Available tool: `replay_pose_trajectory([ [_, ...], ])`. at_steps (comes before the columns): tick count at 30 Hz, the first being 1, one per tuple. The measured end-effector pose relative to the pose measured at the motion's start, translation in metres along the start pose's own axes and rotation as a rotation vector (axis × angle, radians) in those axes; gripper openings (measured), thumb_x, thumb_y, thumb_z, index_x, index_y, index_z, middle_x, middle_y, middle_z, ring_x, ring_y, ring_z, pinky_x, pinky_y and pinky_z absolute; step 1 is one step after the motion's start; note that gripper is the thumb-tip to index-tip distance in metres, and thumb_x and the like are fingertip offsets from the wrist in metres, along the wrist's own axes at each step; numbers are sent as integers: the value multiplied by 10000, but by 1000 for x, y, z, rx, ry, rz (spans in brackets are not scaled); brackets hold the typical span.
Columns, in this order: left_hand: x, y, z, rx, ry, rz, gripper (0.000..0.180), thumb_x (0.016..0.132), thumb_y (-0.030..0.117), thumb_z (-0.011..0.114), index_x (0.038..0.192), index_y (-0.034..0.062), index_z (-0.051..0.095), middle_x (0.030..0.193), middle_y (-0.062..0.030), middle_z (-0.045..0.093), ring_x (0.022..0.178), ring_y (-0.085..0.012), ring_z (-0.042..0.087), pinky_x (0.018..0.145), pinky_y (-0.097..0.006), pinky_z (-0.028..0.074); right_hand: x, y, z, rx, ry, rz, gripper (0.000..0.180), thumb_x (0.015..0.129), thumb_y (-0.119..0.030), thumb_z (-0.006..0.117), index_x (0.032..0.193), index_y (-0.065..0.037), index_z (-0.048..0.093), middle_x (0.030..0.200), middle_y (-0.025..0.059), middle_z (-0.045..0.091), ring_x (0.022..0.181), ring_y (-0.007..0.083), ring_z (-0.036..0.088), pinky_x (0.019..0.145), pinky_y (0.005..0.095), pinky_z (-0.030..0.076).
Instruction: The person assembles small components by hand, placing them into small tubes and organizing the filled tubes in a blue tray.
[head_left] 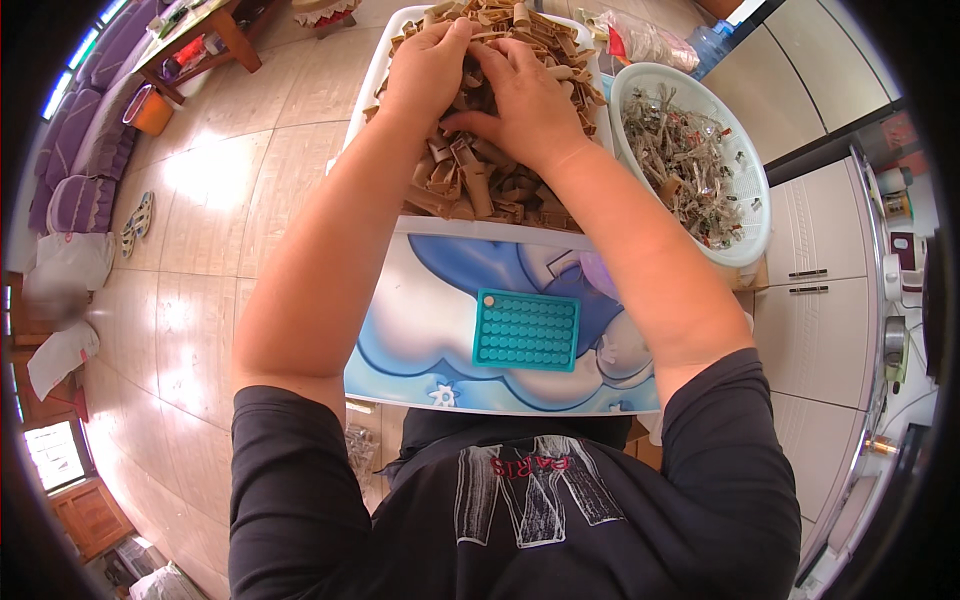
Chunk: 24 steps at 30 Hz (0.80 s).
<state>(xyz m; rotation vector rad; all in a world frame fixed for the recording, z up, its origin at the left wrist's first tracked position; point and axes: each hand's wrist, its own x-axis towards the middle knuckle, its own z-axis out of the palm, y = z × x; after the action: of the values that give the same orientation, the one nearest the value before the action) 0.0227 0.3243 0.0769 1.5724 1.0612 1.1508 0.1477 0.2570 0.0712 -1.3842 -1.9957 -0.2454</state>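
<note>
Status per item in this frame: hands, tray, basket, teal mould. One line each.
left hand: buried in the tan pieces, grip hidden
right hand: on the tan pieces, fingers curled, grip unclear
white tray: heaped with tan pieces
white basket: part full of silvery clips
teal mould: flat on the blue-and-white board, cells look empty, untouched

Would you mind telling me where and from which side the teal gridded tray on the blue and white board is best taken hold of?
Probably by its short edges. The teal tray lies flat on the blue and white board, thin, with bare board around it. Come from above and pinch across its width, or slide fingers under the near long edge. Both the left hand and right hand are in the tan pieces.
</note>
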Motion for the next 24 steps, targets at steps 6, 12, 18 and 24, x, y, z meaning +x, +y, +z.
replay_pose_trajectory([
  [6, -1, 8, 1, -583, -28, -263, 356, 915, 342, 457, 991, 54, 651, 922, -94, 633, 754, -179, 595, 656, -301, 498, 4, 2, -7, 28, 88, -62, 505, 656, -281, 763, 1113, -159, 586, 1160, 100, 501, 1031, 313, 538, 849, 382, 472],
  [12, 3, 14, -11, -1001, -187, -275, 325, 931, 291, 388, 949, 50, 605, 842, -77, 646, 749, -197, 626, 654, -300, 533, 22, -18, -32, -68, 226, -360, 335, 656, -180, 702, 982, -166, 630, 1116, 49, 526, 945, 241, 567, 768, 332, 489],
  [18, -13, 38, -25, -1028, -245, -256, 364, 946, 303, 333, 915, 46, 588, 819, -76, 635, 737, -204, 623, 622, -333, 539, 27, -41, -57, 1, 286, -501, 246, 666, -64, 693, 901, -63, 624, 1088, 140, 521, 936, 308, 568, 796, 396, 484],
  [24, -49, 63, -61, -917, -361, -179, 323, 928, 285, 369, 880, 48, 583, 784, -86, 631, 617, -208, 644, 407, -300, 542, 23, -74, -67, 68, 314, -580, 224, 669, -92, 698, 878, -76, 621, 1044, 131, 550, 886, 299, 581, 764, 380, 494],
])
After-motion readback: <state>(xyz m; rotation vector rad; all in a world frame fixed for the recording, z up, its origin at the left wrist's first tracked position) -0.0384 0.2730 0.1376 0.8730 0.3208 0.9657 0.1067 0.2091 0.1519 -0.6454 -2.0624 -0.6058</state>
